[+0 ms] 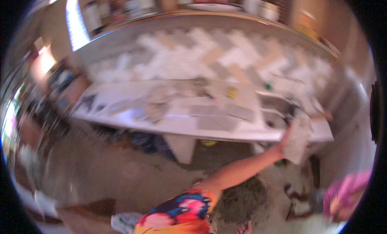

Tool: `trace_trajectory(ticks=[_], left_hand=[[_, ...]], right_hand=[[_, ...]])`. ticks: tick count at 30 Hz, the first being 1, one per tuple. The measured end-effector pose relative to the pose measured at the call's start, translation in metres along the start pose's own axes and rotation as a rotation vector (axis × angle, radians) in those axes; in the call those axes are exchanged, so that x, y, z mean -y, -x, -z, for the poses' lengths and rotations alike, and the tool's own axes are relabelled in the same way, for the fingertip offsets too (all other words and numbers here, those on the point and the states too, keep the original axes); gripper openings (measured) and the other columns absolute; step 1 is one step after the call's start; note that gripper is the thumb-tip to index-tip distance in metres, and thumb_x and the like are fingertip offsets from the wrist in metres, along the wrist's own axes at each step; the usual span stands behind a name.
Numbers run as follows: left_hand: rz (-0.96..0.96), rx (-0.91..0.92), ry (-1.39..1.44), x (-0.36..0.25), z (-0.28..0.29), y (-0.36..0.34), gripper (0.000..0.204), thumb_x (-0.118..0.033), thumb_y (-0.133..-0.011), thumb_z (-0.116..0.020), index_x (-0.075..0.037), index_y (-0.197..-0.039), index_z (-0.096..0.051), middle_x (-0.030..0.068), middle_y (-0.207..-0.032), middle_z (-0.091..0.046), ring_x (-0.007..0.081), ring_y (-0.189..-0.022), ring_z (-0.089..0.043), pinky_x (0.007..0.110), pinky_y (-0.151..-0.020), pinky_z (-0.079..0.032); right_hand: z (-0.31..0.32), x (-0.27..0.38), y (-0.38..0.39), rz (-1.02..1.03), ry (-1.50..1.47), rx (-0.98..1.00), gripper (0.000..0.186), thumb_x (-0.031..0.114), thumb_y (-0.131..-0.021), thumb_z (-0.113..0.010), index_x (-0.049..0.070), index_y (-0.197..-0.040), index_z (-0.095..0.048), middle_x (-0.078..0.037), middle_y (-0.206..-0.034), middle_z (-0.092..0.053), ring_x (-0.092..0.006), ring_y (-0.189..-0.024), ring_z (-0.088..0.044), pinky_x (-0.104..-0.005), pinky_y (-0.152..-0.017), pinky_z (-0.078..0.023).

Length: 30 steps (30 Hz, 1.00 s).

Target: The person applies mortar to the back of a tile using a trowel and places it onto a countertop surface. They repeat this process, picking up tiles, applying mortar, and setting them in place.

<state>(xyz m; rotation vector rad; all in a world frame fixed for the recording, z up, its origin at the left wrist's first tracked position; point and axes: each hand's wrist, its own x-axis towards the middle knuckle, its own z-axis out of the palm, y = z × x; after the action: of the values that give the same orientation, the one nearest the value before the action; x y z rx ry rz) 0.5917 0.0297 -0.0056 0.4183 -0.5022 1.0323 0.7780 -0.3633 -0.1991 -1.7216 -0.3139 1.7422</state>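
Observation:
My left arm, in a brightly patterned sleeve, stretches to the right across the view. At its end my left hand (287, 140) is closed on the edge of a pale flat tile (298, 142), held upright near the right end of the counter. The tile covers part of the counter edge by the sink (274, 120). Low at the bottom edge, only the fingers of my right hand (244, 228) show; they look apart, with nothing seen in them.
A long white counter (248, 132) carries grey tiles (215, 122) and blurred clutter. Behind it, the wall bears herringbone tiles (236, 56) in white, grey and tan. Above runs a loaded shelf (193, 11). Another person in a pink top (350, 193) is at the lower right.

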Motion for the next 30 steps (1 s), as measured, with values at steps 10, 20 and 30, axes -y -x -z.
trace_trajectory(ticks=[10,20,30], left_hand=[[-0.586,-0.414,-0.74,-0.17,-0.224,0.288,0.075,-0.074,-0.1,-0.048,-0.02,-0.152,-0.049,0.0086,-0.118,-0.066,0.0294,-0.096,-0.067,0.051,-0.087,-0.053],[-1.42,-0.906,-0.864,-0.205,-0.313,0.514,0.084,-0.071,-0.099,-0.051,-0.014,-0.16,-0.039,0.0118,-0.141,-0.062,0.0375,-0.118,-0.065,0.06,-0.11,-0.043],[-0.639,-0.775,-0.375,-0.054,-0.052,0.393,0.094,-0.076,-0.1,-0.038,-0.007,-0.163,-0.032,0.0173,-0.157,-0.049,0.0429,-0.138,-0.053,0.061,-0.115,-0.043]], right_hand=[[0.065,0.013,-0.098,-0.209,-0.363,0.995,0.038,0.051,-0.103,-0.059,0.014,-0.112,-0.06,-0.004,-0.088,-0.055,-0.0149,-0.066,-0.052,-0.0329,-0.053,-0.044],[-0.057,0.119,-0.058,-0.055,-0.261,0.669,0.033,0.047,-0.107,-0.057,0.018,-0.094,-0.058,0.005,-0.059,-0.043,-0.011,-0.04,-0.04,-0.0321,-0.037,-0.037],[-0.081,0.099,0.059,0.095,-0.122,0.657,0.042,0.053,-0.105,-0.055,0.011,-0.101,-0.057,-0.002,-0.061,-0.051,-0.0167,-0.038,-0.046,-0.0346,-0.036,-0.041]])
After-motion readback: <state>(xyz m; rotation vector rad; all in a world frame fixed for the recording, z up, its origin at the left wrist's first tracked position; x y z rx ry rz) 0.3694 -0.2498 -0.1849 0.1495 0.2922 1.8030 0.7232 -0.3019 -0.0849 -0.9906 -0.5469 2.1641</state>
